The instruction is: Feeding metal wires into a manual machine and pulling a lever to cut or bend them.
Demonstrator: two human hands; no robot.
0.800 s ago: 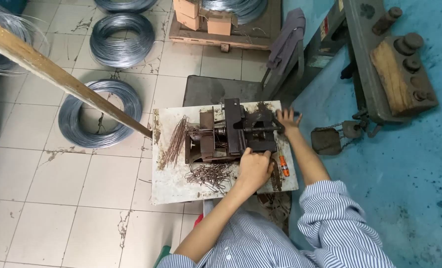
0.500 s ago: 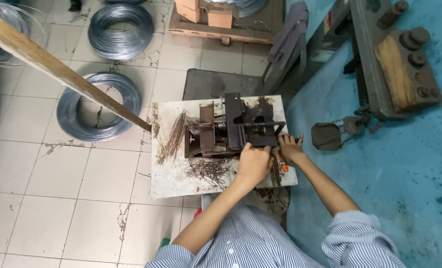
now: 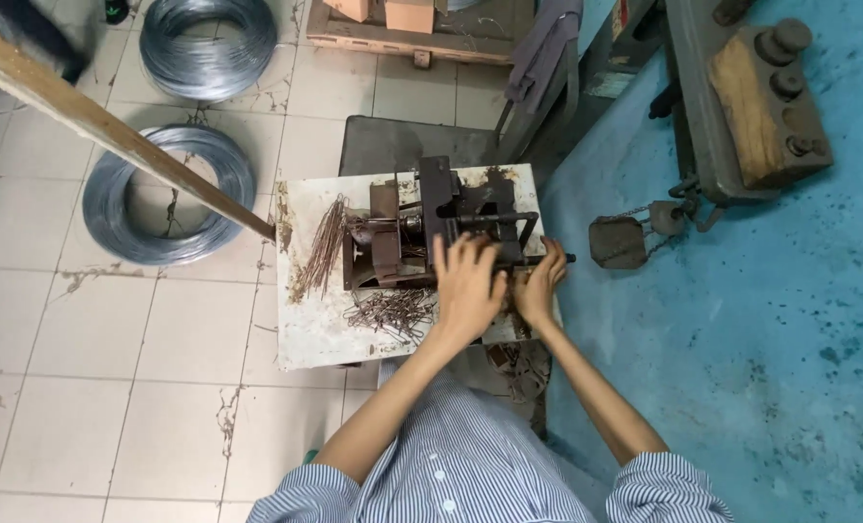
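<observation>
rusty metal jig, both hands on it

Even, soft daylight — faint shadows, no glare (slight blur at the frame's top-left corner).

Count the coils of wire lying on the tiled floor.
2 in plain view: one coil left of the white work table, partly behind a slanting wooden pole; another coil at the top, cut by the frame edge. A blurred shape at the upper left corner may be a third.
</observation>
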